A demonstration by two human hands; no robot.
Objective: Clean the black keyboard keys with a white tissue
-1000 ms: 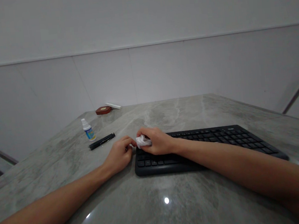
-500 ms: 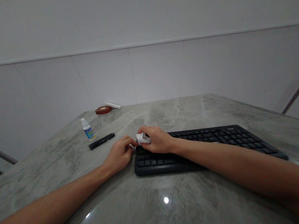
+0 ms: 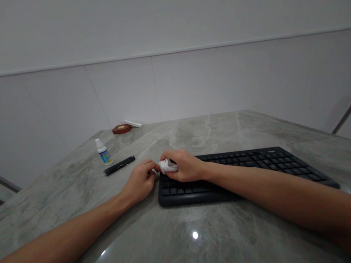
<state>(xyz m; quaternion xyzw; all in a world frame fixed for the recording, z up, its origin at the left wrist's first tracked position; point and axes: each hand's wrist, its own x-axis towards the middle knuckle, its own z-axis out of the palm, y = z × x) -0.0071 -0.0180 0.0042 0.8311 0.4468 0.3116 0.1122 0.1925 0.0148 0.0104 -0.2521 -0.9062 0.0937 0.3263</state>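
Observation:
A black keyboard (image 3: pixel 273 161) lies on the grey marbled table. My right hand (image 3: pixel 187 166) is closed around a crumpled white tissue (image 3: pixel 168 165) and rests over the keyboard's upper left corner. My left hand (image 3: pixel 139 181) is at the keyboard's left edge, its fingers curled and thumb tucked in, with the index fingertip close by the tissue. It appears to steady that edge, where the fingertips are partly hidden. The right forearm crosses over the keyboard and covers many of its keys.
Left of the hands, a small white spray bottle (image 3: pixel 103 152) with a blue label stands behind a slim black pen-like object (image 3: pixel 119 166). Farther back lie a reddish-brown case (image 3: pixel 121 129) and a flat white object (image 3: pixel 134 124). A pale wall (image 3: pixel 189 84) rises behind the marbled table (image 3: pixel 161 240).
My right hand with the tissue has shifted very slightly toward me at the keyboard's left corner. The left hand's fingers have drawn back slightly to the left.

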